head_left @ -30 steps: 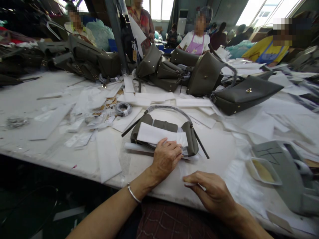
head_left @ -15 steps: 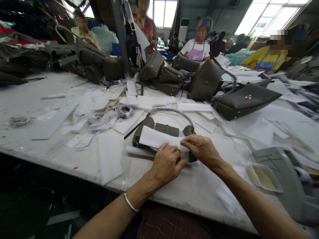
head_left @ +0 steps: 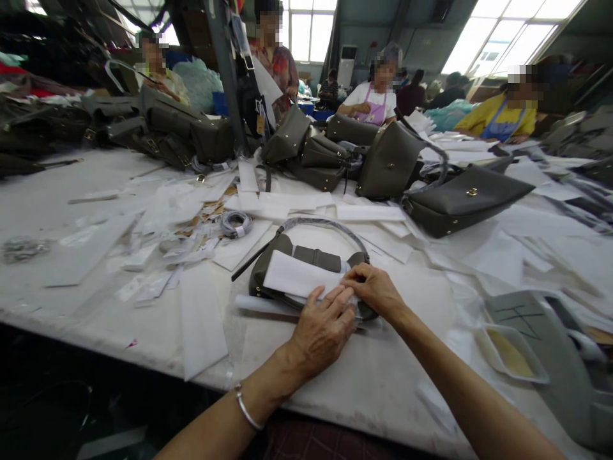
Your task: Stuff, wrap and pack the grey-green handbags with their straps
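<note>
A dark olive handbag lies on the table in front of me, its strap wrapped in clear plastic and arching behind it. Across its front is a white foam sheet. My left hand rests on the lower right part of this sheet, fingers stretched out and holding nothing. The thumb and fingers of my right hand are pinched at the sheet's right end, where thin clear film also shows; the exact grip is partly hidden. A rolled white strip sticks out under the bag's front.
Several similar handbags are heaped across the back. Foam sheets and scraps litter the table, with a coiled grey strap among them. At right are a shallow plastic tray and a grey plastic piece. Co-workers are beyond.
My left hand's fingers have straightened and slid right over the foam sheet, close to my right fingertips. My right hand stays pinched at the sheet's end. The view has shifted slightly.
</note>
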Demonstrator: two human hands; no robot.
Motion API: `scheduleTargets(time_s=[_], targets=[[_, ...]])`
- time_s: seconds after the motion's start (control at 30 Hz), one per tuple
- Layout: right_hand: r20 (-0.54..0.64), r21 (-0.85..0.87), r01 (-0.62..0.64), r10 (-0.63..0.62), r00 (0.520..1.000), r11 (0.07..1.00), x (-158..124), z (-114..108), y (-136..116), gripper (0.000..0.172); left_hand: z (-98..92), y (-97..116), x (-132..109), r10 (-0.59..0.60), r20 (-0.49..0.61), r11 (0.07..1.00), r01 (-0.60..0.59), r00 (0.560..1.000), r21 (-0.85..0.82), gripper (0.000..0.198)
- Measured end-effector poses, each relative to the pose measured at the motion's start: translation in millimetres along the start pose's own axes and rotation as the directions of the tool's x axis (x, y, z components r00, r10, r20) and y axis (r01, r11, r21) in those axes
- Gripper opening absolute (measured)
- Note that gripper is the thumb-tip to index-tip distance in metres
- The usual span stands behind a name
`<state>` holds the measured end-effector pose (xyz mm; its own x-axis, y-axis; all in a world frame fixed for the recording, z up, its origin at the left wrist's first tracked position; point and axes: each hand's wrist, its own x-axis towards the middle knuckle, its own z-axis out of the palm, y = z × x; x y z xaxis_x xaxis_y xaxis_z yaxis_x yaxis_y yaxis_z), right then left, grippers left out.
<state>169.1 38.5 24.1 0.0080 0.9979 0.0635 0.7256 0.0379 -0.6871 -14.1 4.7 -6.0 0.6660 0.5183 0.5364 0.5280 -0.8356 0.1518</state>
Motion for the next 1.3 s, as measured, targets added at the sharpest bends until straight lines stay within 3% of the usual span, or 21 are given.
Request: scheduleTargets(time_s=[0.2, 0.3, 0.43, 0.57, 0.67, 0.73, 0.83, 0.93, 1.0, 1.3], targets=[[-0.148, -0.069, -0.079, 0.068, 0.987, 0.995, 4.8, 2.2, 1.4, 0.012, 4.8, 4.1, 0.3, -0.030, 0.058, 0.999, 0.031, 0.998, -0.015, 0.039], [-0.270, 0.052, -0.034, 0.047, 0.962, 0.998, -6.7, -17.0, 2.1, 0.020, 4.6, 3.6, 0.3, -0.035, 0.070, 0.999, 0.037, 0.997, -0.024, 0.047], [-0.413, 0.103, -0.077, 0.113, 0.904, 0.992, -55.0, -85.3, 15.5, 0.031, 2.5, 3.3, 0.1, -0.019, 0.049, 1.000, 0.020, 0.999, -0.023, 0.045], [-0.548, -0.054, -0.322, 0.242, 0.801, 0.945, -135.1, -177.7, 44.2, 0.035, 3.4, 0.0, 1.3, 0.040, -0.024, 0.999, -0.040, 0.999, 0.031, 0.036], [-0.575, -0.136, -0.586, 0.418, 0.703, 0.799, -199.5, -228.4, 75.6, 0.035, 8.0, -5.2, 3.1, 0.107, -0.073, 0.992, -0.101, 0.992, 0.077, 0.035], [-0.573, -0.139, -0.717, 0.535, 0.621, 0.683, -233.9, -243.9, 100.1, 0.037, 10.4, -7.8, 3.7, 0.140, -0.090, 0.986, -0.130, 0.986, 0.108, 0.035], [-0.492, 0.026, -0.749, 0.661, 0.567, 0.662, -261.3, -241.8, 134.8, 0.044, 11.1, -10.3, 4.0, 0.184, -0.088, 0.974, -0.169, 0.979, 0.150, 0.037], [-0.387, 0.275, -0.672, 0.719, 0.577, 0.688, -261.2, -227.0, 158.4, 0.053, 10.2, -12.2, 4.4, 0.214, -0.076, 0.963, -0.198, 0.974, 0.182, 0.038], [-0.358, 0.346, -0.646, 0.732, 0.580, 0.681, -252.9, -219.7, 167.1, 0.057, 9.6, -13.0, 4.6, 0.220, -0.074, 0.961, -0.202, 0.973, 0.190, 0.038], [-0.335, 0.455, -0.524, 0.684, 0.648, 0.720, -230.9, -224.9, 157.7, 0.048, 9.0, -12.2, 3.2, 0.202, -0.055, 0.965, -0.189, 0.978, 0.182, 0.037]])
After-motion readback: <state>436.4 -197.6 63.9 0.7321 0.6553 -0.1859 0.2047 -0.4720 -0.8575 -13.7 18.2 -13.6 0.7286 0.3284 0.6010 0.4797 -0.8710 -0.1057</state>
